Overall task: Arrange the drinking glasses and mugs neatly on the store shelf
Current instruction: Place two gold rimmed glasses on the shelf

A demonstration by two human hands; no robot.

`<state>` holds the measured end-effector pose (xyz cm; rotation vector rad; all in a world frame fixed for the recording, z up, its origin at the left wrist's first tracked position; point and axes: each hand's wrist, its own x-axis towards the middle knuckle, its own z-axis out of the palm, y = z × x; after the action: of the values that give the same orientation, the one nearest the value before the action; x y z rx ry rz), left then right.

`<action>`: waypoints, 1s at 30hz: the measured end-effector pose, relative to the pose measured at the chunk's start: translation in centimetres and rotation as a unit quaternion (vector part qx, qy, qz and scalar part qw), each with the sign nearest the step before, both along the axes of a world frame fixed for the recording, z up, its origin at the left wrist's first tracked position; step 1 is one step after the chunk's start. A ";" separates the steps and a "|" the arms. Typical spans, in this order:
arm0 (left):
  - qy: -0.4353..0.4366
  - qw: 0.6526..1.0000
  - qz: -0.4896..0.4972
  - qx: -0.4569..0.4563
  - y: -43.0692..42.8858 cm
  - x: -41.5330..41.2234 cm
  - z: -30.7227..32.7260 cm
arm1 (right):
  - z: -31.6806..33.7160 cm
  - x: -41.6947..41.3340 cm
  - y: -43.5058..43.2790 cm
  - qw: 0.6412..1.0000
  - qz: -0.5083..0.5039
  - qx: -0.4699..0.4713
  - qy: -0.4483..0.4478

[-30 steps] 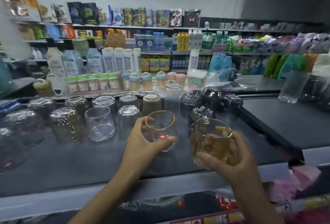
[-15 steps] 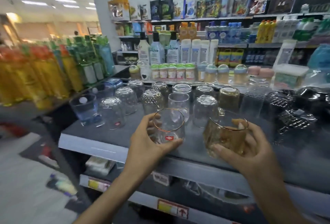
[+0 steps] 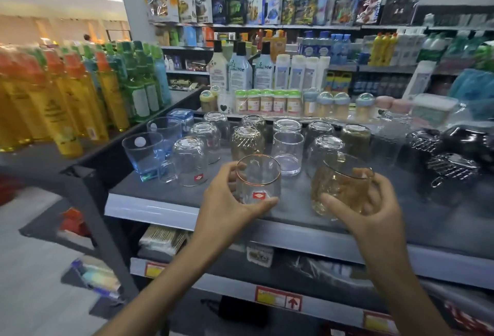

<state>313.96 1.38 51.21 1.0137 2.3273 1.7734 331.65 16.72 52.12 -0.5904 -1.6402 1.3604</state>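
My left hand (image 3: 227,199) grips a clear gold-rimmed glass (image 3: 258,178) with a red sticker, upright just above the front of the grey shelf (image 3: 165,210). My right hand (image 3: 374,207) holds an amber patterned glass (image 3: 339,191), tilted towards the left, beside it. Behind them stand several glasses in rows, most upside down: a clear mug (image 3: 190,160), an amber patterned glass (image 3: 247,141), an upright clear glass (image 3: 287,152). Blue square tumblers (image 3: 143,155) stand at the shelf's left end.
Dark patterned glasses and mugs (image 3: 451,148) fill the shelf's right side. Small jars and baby bottles (image 3: 278,101) line the back edge. Yellow and green bottles (image 3: 66,100) crowd the neighbouring shelf on the left. A lower shelf (image 3: 267,252) and open floor lie below.
The view has swung left and closer to the shelf's left end. Both hands keep their glasses, and the amber one has tipped a little more.
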 end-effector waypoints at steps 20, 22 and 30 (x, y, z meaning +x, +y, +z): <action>0.001 0.998 -0.055 -0.024 11.6 5.1 0.5 | -0.8 6.5 5.8 0.997 -0.079 0.016 -0.001; 0.007 0.998 -0.051 -0.030 12.4 5.1 0.4 | -1.1 6.6 6.1 0.997 -0.073 0.011 -0.003; 0.015 0.996 -0.078 -0.035 13.1 5.1 0.2 | -0.9 7.1 6.3 0.999 -0.053 0.010 -0.008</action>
<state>319.08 14.45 51.37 1.1810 2.2412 1.6192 338.79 23.02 51.21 -0.6687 -1.6098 1.2644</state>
